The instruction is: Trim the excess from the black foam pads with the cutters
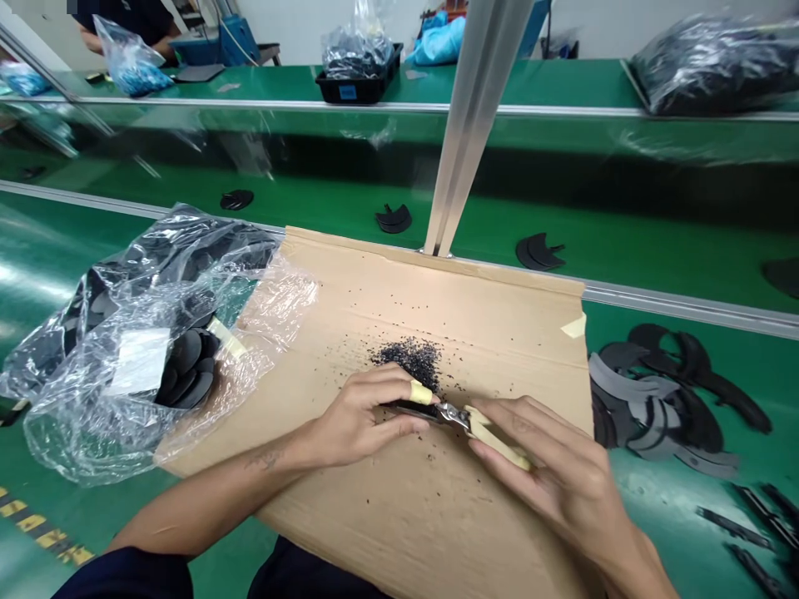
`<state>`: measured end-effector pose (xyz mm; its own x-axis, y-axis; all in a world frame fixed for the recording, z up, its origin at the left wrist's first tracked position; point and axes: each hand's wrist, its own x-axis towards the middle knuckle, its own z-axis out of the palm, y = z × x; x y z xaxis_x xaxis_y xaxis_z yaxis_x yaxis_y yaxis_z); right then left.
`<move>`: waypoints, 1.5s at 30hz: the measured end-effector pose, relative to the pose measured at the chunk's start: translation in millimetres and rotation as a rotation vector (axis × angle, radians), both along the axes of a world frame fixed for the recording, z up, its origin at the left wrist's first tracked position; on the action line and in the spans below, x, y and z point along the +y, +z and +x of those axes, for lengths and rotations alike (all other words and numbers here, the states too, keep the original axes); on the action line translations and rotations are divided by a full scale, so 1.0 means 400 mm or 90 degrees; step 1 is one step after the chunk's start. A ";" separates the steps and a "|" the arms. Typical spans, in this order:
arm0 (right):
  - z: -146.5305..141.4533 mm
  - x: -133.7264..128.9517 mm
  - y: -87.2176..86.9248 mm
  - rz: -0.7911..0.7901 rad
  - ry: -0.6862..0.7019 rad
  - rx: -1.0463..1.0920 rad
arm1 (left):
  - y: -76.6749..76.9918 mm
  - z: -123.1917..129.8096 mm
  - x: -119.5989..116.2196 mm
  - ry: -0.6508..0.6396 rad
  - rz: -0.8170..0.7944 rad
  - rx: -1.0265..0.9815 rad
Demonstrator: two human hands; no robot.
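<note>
Item: one flat sheet of tan corrugated cardboard [499, 349] on a green table [662, 532], with the work held above its middle. The left hand [359, 416], one finger wrapped in cream tape [421, 393], is closed on a thin black strip [409, 408], feeding it into the head of a pair of steel pliers with cream-yellow handles [453, 416]. The right hand [549, 466] is clamped around those handles, fingers together. A heap of fine black crumbs [409, 362] lies on the cardboard just beyond the hands. Left of the cardboard: a crumpled clear plastic bag [75, 416] holding round black pieces [187, 370]. Right of the cardboard: a loose pile of curved black and grey pieces [662, 408]. Beyond the cardboard: black fan-shaped pieces [393, 218] on a lower green belt.
</note>
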<state>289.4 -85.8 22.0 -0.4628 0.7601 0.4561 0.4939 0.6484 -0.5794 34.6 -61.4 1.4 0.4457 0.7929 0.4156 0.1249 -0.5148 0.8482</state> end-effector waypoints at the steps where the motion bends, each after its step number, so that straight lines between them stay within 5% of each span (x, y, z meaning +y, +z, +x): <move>1: -0.001 0.002 -0.001 0.005 -0.009 -0.001 | 0.005 -0.002 0.001 0.007 0.004 0.021; 7: -0.002 0.007 -0.010 0.071 -0.049 -0.079 | 0.020 -0.005 0.006 -0.058 0.060 0.152; 11: 0.004 0.006 -0.001 0.058 -0.086 -0.059 | 0.018 -0.011 0.007 0.027 0.093 0.146; 16: -0.008 -0.001 0.023 -0.208 -0.047 0.105 | 0.013 -0.011 0.000 0.151 -0.066 0.001; 20: -0.032 -0.018 0.011 -0.333 0.039 0.189 | 0.000 0.003 -0.014 0.112 -0.108 -0.082; 27: -0.021 -0.015 0.020 -0.311 0.129 0.209 | -0.010 -0.011 -0.005 0.056 0.068 0.059; 34: 0.004 -0.001 0.017 -0.101 -0.058 0.101 | -0.009 -0.009 -0.010 0.018 0.032 -0.003; 45: -0.001 -0.010 0.007 -0.012 -0.021 0.020 | -0.004 0.001 -0.024 0.009 -0.031 -0.071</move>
